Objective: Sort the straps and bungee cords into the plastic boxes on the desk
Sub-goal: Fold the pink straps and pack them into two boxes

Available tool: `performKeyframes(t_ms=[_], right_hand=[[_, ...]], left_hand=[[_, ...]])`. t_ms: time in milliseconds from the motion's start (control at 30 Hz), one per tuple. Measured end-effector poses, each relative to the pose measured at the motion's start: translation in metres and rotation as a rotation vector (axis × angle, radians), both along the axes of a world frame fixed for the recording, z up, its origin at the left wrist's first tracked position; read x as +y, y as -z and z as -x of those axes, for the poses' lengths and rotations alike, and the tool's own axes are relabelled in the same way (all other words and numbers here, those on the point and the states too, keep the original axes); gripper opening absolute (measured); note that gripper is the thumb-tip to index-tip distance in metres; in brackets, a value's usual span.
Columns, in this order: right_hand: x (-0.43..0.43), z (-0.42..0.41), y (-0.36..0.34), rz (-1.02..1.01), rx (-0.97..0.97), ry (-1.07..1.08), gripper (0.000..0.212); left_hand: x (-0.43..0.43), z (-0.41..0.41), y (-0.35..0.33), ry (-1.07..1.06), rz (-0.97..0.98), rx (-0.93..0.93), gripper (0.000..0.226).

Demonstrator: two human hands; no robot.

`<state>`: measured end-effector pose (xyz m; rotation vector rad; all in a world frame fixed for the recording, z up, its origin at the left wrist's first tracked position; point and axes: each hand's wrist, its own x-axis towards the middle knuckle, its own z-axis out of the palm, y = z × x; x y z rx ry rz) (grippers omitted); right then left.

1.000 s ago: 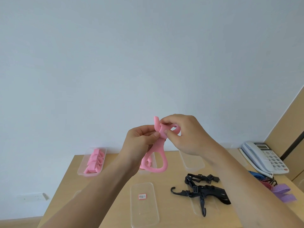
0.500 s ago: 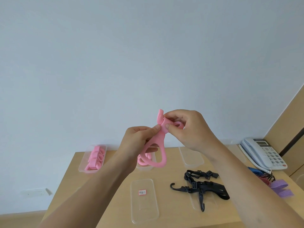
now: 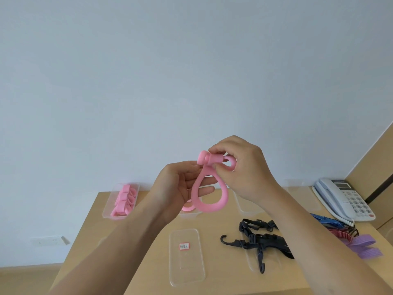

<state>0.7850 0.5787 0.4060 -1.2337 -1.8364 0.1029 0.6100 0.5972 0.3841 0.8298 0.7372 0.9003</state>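
Right hand (image 3: pixel 246 171) pinches pink strap (image 3: pixel 209 206), left hand (image 3: pixel 176 192) flat behind; left box (image 3: pixel 106 213) holds pink straps (image 3: pixel 124 199).

A plain pale wall (image 3: pixel 191 71) rises behind the wooden desk (image 3: pixel 223 282); a telephone (image 3: pixel 344 199) sits at its far right corner.

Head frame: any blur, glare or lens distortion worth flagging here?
Head view: soft even light, no glare or hard shadows; pink strap, left hand and right hand sharp; forearms stretch toward the bottom corners, wide-angle; label on the clear lid too small to read.
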Motion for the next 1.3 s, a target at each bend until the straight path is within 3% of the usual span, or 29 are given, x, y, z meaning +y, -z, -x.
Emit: performKeyframes(t_ms=[233,400,500,700,800,900,1300], right_hand=[[0.004,0.003,0.01,-0.142,-0.058,0.017,0.02],[0.005,0.006,0.024,-0.234,-0.116,0.029,0.028],[0.003,0.006,0.032,-0.227,-0.127,0.033,0.021],[-0.003,0.003,0.025,-0.068,0.076,-0.013,0.017],[0.001,0.001,0.025,0.227,-0.005,0.027,0.033],[0.001,0.003,0.025,0.468,-0.055,-0.044,0.03],[0.004,0.034,0.047,0.426,0.03,0.006,0.026]], left_hand=[[0.001,-0.004,0.002,-0.034,0.04,-0.125,0.038],[0.002,-0.001,0.001,0.007,0.05,-0.112,0.044],[0.001,-0.002,0.001,0.045,0.016,-0.077,0.045],[0.005,0.005,0.014,0.099,-0.088,0.094,0.035],[0.006,0.008,0.02,0.107,-0.11,0.152,0.043],[0.008,0.013,0.027,0.091,-0.099,0.172,0.049],[0.007,0.036,0.061,0.113,0.056,0.164,0.033]])
